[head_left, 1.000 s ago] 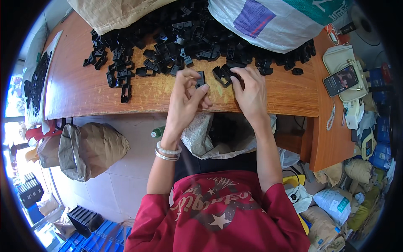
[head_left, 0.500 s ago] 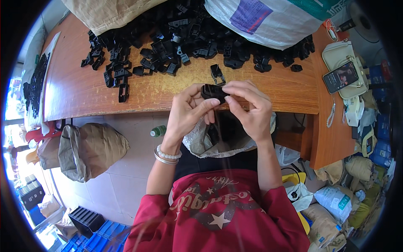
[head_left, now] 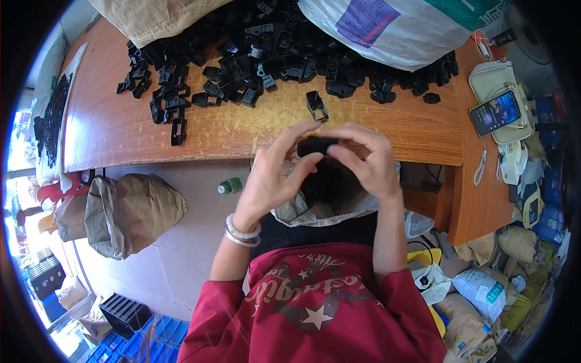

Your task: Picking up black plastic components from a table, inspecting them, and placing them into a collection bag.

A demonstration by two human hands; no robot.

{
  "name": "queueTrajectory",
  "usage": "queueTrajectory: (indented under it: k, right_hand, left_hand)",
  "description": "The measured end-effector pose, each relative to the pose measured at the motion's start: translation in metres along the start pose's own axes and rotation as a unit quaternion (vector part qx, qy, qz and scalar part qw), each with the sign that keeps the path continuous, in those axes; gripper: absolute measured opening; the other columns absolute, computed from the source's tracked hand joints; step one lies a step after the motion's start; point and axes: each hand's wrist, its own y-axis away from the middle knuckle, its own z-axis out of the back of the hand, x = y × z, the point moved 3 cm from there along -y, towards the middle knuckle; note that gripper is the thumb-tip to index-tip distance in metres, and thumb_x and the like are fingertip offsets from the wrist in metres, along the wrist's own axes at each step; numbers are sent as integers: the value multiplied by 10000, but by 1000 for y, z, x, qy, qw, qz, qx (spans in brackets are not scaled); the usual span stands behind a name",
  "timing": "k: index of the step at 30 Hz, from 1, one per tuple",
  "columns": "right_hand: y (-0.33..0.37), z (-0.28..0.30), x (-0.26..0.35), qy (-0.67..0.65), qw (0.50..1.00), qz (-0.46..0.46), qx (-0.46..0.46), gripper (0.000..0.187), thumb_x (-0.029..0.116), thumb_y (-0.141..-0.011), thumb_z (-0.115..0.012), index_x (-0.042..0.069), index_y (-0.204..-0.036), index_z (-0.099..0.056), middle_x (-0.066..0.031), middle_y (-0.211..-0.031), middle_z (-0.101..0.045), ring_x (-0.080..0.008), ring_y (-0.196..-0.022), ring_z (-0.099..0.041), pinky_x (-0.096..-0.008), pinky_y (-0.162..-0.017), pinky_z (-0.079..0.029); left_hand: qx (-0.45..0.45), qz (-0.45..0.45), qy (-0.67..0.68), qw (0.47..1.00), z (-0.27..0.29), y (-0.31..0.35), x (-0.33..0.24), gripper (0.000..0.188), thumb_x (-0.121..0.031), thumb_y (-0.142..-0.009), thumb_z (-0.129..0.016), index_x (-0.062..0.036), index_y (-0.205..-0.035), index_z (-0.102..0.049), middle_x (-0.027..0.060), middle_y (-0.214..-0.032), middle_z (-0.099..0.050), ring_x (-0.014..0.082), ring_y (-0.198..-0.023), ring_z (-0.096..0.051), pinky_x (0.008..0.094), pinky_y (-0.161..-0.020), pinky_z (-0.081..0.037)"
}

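Over the table's front edge I hold a small black plastic part (head_left: 316,146) between my two hands. The thumb of my left hand (head_left: 272,175) lies at its lower edge, with the index finger curved above it. At its right end, the thumb and bent fingers of my right hand (head_left: 370,158) pinch it; some fingers are blurred. Just beyond my hands, a black open-framed piece (head_left: 316,106) lies alone on the table. Directly below them, a white woven sack (head_left: 321,216) gapes on my lap, dark inside.
A heap of black plastic parts (head_left: 248,66) covers the back of the wooden table (head_left: 109,127), between a brown sack (head_left: 151,18) and a white sack (head_left: 417,42). At right lie a phone (head_left: 495,113) and a cream bag (head_left: 484,75). A green bottle (head_left: 229,186) is on the floor.
The black part has turned and now shows a longer, flatter side. My left fingers have loosened and spread around it, and both hands have dropped slightly, uncovering more of the sack's mouth.
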Motion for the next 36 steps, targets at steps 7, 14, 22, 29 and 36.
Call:
queueTrajectory:
  k: [7, 14, 22, 29, 36]
  right_hand:
    - [-46, 0, -18, 146, 976, -27, -161, 179, 139, -859, -682, -4, -965, -704, -105, -802, -671, -143, -673, -613, -276, -598, -457]
    - [-66, -16, -25, 222, 953, -92, -185, 176, 181, -800, -725, 10, -841, -713, -118, -716, -659, -260, -632, -626, -348, -590, -465]
    - [-52, -14, -38, -39, 978, -76, -188, 132, 84, -823, -708, -26, -894, -724, -28, -704, -658, -52, -623, -555, -219, -561, -429]
    - [-4, 17, -28, -201, 928, 2, -314, 151, 125, -951, -575, -22, -957, -612, -88, -1002, -639, -88, -793, -562, -210, -670, -440]
    - [156, 54, -21, -260, 914, -294, -106, 145, 128, -951, -575, -5, -912, -616, -84, -728, -626, -97, -522, -556, -204, -454, -394]
  left_hand:
    - [-30, 70, -15, 997, 8, -11, 36, 204, -138, -837, -717, 19, -961, -677, 91, -839, -680, 140, -736, -651, 251, -636, -492]
    - [-16, 110, -28, 993, 8, -19, 39, 269, -100, -847, -678, 13, -1084, -622, 94, -854, -663, 163, -710, -637, 264, -623, -484]
    - [-20, -79, -130, 988, -8, -50, 24, 571, -52, -771, -722, -12, -1294, -495, 168, -1110, -591, 230, -770, -621, 324, -672, -510]
    - [6, 43, -44, 998, -30, -59, 47, 313, -59, -810, -726, -15, -1108, -638, 16, -783, -634, 50, -615, -533, 204, -529, -418]
    - [-2, 112, -5, 994, -16, -52, 56, 320, -37, -841, -702, -13, -1146, -607, 15, -769, -621, 48, -597, -550, 180, -505, -399]
